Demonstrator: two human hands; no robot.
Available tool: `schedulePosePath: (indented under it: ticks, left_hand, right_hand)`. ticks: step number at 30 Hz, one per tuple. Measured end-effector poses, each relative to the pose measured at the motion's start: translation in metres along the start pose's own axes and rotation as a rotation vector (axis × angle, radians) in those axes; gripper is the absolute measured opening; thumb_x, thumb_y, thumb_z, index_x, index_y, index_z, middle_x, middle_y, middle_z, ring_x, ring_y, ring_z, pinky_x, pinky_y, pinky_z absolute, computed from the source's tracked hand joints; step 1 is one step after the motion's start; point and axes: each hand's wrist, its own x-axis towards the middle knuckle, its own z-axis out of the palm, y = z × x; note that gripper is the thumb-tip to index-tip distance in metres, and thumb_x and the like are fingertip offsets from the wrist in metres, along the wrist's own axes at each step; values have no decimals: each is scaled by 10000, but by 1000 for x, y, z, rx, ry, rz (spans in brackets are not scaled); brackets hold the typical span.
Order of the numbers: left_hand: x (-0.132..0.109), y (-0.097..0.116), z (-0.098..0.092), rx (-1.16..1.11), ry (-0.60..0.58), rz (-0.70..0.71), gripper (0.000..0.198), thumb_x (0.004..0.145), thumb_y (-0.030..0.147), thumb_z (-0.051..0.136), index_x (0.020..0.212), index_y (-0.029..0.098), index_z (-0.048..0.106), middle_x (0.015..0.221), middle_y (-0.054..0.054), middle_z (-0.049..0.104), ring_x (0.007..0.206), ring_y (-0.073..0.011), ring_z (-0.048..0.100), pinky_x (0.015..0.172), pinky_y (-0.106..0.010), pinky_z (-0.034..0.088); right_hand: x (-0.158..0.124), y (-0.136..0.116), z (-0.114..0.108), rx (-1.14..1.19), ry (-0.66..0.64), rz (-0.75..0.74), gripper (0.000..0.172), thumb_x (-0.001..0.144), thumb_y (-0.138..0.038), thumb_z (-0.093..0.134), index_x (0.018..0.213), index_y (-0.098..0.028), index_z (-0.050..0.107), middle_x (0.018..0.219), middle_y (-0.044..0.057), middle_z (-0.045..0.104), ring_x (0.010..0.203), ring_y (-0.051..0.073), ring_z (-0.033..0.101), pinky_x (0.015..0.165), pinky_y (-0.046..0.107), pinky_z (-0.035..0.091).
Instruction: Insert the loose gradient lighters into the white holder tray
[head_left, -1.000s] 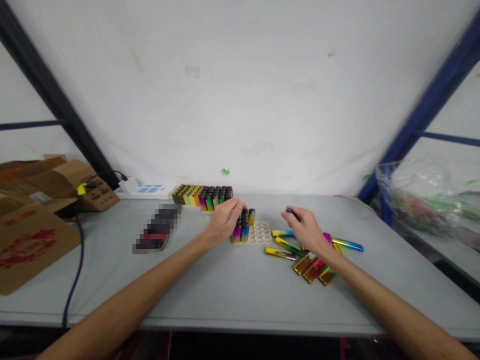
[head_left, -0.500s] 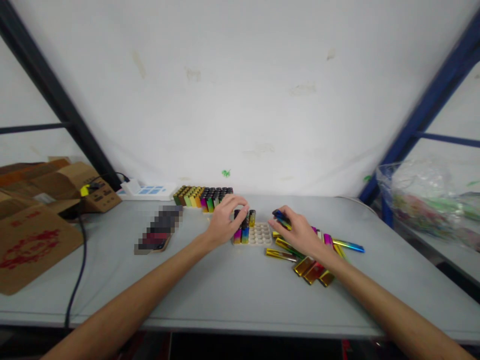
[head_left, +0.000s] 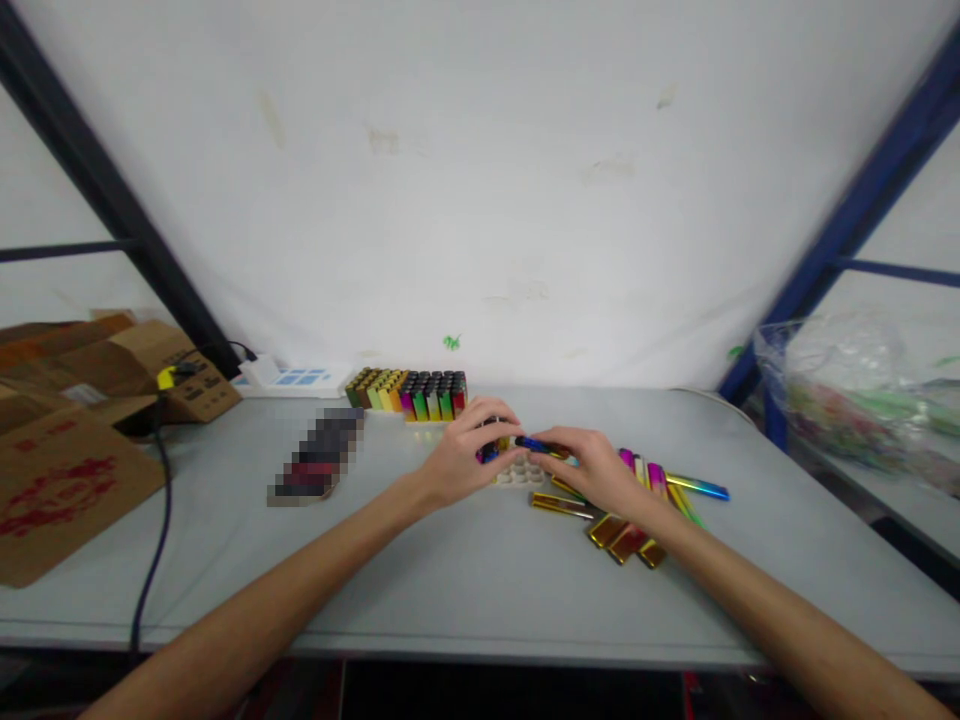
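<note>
A blue lighter lies sideways between my hands, above a pale tray with round holes. My right hand pinches its right part. My left hand is curved over the tray's left side, thumb and fingertips close to the lighter's left end; whether they touch it is unclear. Dark-topped lighters standing in the tray are mostly hidden behind my left fingers. Right of the tray, loose shiny lighters in gold, purple, blue and green lie in a pile, partly under my right hand.
Upright lighters in rows stand at the back, beside a white power strip. A blurred phone lies at the left. Cardboard boxes and a black cable are at far left, a clear plastic bag at far right.
My right hand has moved left with the blue lighter, over the tray. My left hand has shifted slightly right, and its fingertips now meet near the lighter's end.
</note>
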Motion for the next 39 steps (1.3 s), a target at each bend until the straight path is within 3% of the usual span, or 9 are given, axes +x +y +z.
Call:
schedulePosePath:
  ticks: [5, 9, 21, 31, 39]
  left_hand:
    - [5, 2, -7, -30, 99, -73, 111, 927, 287, 679, 982, 196, 709, 1039, -118, 715, 1029, -240, 664, 952, -430, 547]
    - [5, -2, -9, -19, 70, -112, 90, 917, 266, 673, 961, 194, 705, 1028, -110, 717, 1028, -237, 665, 963, -412, 536]
    - [2, -12, -7, 26, -66, -202, 90, 918, 272, 671, 941, 201, 720, 1049, -92, 715, 1038, -225, 662, 982, -380, 518]
    - [9, -18, -10, -43, -25, -430, 185, 878, 350, 702, 950, 188, 755, 1032, -77, 754, 983, -219, 696, 876, -334, 555]
    - [10, -26, -10, -66, -131, -493, 206, 856, 366, 693, 940, 189, 758, 996, -63, 767, 952, -229, 704, 861, -342, 553]
  right_hand:
    - [1, 17, 0, -125, 79, 44, 354, 940, -393, 665, 1234, -196, 672, 1102, 105, 764, 923, 231, 716, 860, 374, 564]
    - [2, 32, -1, -142, 162, 58, 311, 991, -350, 572, 1255, -189, 603, 1025, 89, 745, 884, 205, 697, 804, 348, 563]
    - [1, 30, -3, -234, 106, 7, 289, 1005, -287, 516, 1274, -186, 553, 988, 79, 739, 812, 198, 683, 800, 351, 529]
    - [1, 28, -6, -255, 101, 10, 258, 1000, -256, 521, 1235, -180, 597, 956, 81, 758, 790, 202, 707, 762, 336, 533]
    - [2, 24, -8, -212, 93, 6, 236, 1011, -312, 522, 1167, -186, 646, 934, 72, 760, 794, 196, 710, 776, 327, 538]
